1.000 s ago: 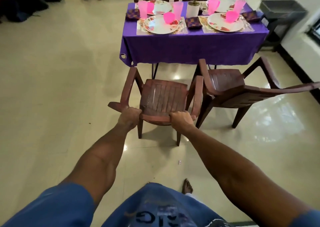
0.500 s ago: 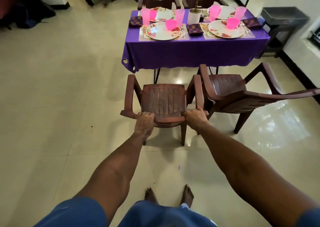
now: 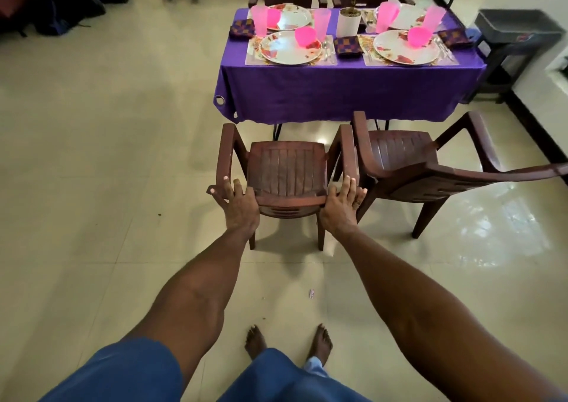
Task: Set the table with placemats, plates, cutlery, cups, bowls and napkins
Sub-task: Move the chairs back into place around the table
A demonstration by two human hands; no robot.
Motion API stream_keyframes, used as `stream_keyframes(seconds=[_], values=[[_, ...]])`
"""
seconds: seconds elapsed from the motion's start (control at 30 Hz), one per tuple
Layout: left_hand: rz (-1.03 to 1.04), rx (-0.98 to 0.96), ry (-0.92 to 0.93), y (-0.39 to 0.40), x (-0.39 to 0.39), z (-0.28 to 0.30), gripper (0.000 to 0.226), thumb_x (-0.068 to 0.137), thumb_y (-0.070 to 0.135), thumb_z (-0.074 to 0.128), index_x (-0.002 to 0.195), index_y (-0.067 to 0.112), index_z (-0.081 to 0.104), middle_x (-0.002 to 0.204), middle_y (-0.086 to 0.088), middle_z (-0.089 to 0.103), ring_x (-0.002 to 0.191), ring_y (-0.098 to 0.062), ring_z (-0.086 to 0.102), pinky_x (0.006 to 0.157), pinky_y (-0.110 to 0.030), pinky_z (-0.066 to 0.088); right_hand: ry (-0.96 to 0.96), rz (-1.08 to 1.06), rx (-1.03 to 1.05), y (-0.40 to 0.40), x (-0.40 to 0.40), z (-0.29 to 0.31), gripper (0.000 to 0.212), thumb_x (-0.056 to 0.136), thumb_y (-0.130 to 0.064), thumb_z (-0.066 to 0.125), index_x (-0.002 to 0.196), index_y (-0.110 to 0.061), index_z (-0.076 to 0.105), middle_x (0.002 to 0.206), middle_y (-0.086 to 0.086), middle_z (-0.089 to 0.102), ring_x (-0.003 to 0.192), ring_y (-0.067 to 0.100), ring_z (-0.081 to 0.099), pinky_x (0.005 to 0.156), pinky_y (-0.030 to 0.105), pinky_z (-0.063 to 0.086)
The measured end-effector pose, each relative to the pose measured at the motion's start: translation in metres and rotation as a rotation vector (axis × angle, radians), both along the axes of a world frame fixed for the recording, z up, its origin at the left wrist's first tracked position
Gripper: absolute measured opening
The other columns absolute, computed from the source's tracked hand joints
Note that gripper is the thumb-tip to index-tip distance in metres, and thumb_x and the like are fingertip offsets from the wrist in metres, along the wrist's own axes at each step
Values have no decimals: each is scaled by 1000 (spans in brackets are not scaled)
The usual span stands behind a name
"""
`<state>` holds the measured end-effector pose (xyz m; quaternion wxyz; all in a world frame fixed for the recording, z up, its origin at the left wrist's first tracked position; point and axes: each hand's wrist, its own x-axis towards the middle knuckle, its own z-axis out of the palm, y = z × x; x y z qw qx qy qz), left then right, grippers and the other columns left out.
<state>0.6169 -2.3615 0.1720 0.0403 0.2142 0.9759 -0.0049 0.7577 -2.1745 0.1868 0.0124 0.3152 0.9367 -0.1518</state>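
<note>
1. The table [image 3: 347,94], draped in a purple cloth, stands far in the scene. It looks fully laid, with four settings of floral plates, pink cups, pink bowls, cutlery and checked napkins.
2. The near brown plastic armchair [image 3: 287,171] stands just short of the table's near-left setting, facing it. A second armchair [image 3: 408,168] sits just beside it on the right, angled. Moulded plastic like this is probably light and stiff, sliding easily on the glossy tile; the top corners of the backrest, where the armrests join, look like the best places to push.
3. The left hand [image 3: 238,205] rests on the chair's left rear corner, fingers spread straight and not curled.
4. The right hand [image 3: 341,206] presses the right rear corner the same way, fingers extended.
5. The near-left plate [image 3: 290,48] carries a pink bowl [image 3: 305,36]. Both are likely rigid plastic, light and easily jostled should the chair bump the table.
</note>
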Motion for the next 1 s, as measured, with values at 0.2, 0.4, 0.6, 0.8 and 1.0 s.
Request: stream_keyframes(seconds=[0.2, 0.4, 0.6, 0.8, 1.0], values=[[-8, 31, -58, 32, -9, 5, 35, 84, 0, 57, 115, 16, 57, 145, -16, 36, 147, -44, 4, 105, -78, -6, -79, 22, 31, 38, -13, 3, 59, 92, -18, 52, 145, -12, 28, 157, 25, 3, 146, 43, -13, 109, 61, -17], [-42, 29, -76, 40, -40, 6, 37, 86, 2, 56, 120, 18, 57, 137, -13, 43, 147, -41, 8, 103, -80, -7, -88, 28, 75, 44, -36, 6, 54, 92, -16, 53, 142, -11, 33, 154, 24, 18, 147, 43, -1, 112, 62, -10], [-53, 9, -85, 36, -52, 8, 39, 87, 4, 57, 122, 19, 56, 136, -11, 43, 146, -40, 8, 103, -80, -8, -86, 17, 109, 37, -43, 5, 52, 89, -15, 57, 137, -12, 37, 148, 24, 28, 145, 44, 6, 114, 65, -8], [-60, -7, -125, 35, -65, 13, 44, 89, 6, 53, 131, 19, 49, 143, -14, 37, 147, -41, 4, 103, -79, -7, -138, 31, 101, 33, -52, 14, 54, 89, -13, 55, 139, -9, 34, 147, 25, 26, 144, 45, 6, 112, 64, -9], [-47, -23, -133, 38, -67, 14, 47, 89, 4, 52, 133, 19, 47, 144, -15, 36, 147, -41, 3, 104, -79, -8, -170, 46, 80, 40, -56, 14, 51, 89, -15, 55, 136, -11, 35, 144, 25, 29, 143, 44, 9, 111, 67, -7]])
